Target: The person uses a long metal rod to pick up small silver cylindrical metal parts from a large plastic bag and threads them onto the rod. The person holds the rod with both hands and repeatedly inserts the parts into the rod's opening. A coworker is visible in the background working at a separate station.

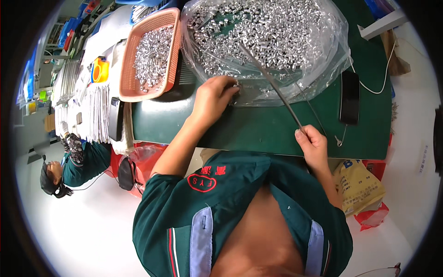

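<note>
My left hand [213, 94] rests at the near edge of a clear plastic bag [323, 69], its fingertips pinched on small silver metal sleeves [237, 86]. The bag is spread on the green table [258, 129] and holds a large heap of the same shiny sleeves [263, 32]. My right hand [311, 143] is closed around the near end of a long thin metal rod [272, 81]. The rod slants up and left into the heap.
A pink plastic basket [171, 27] with more metal sleeves stands left of the bag. A black phone [349, 97] with a white cable lies at the table's right. Stacked white parts [92, 111] fill the bench to the left, where another person [69, 166] sits. A yellow sack [360, 184] stands on the floor.
</note>
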